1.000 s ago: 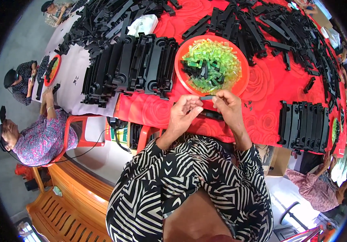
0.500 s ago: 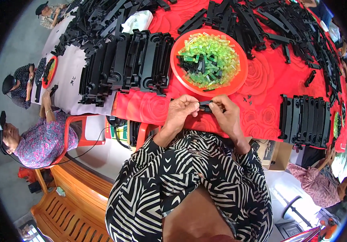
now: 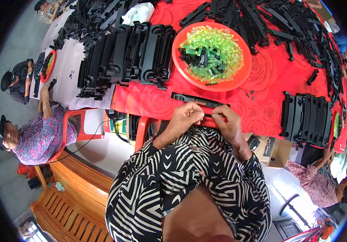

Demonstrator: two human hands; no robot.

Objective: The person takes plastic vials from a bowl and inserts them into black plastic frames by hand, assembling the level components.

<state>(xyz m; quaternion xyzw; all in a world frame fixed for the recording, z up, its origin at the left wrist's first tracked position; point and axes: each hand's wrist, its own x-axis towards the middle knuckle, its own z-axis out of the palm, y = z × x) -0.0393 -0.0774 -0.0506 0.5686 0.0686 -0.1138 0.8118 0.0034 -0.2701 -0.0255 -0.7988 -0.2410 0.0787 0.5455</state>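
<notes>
My left hand (image 3: 186,119) and my right hand (image 3: 229,123) are close together at the table's near edge, thumbs and fingers pinched. Between their fingertips runs a small black strip (image 3: 208,115), mostly covered by the fingers. Just beyond the hands lies a long black plastic part (image 3: 189,98) with cut-outs, its right end near my right fingers. Past it stands a round red tray (image 3: 244,76) heaped with translucent yellow-green pieces (image 3: 218,36) and some small black pieces (image 3: 201,59).
Rows of black plastic parts stand left (image 3: 121,60) and right (image 3: 306,119), with loose heaps at the back. A white plastic bag (image 3: 138,13) lies among them. Tiny black bits (image 3: 250,95) dot the red tablecloth (image 3: 149,101). A person (image 3: 44,137) sits left, beside a wooden bench (image 3: 70,201).
Both hands have come slightly nearer me, still pinched together. The long black part now shows fully on the cloth beyond them, and a thin black strip is between the fingertips.
</notes>
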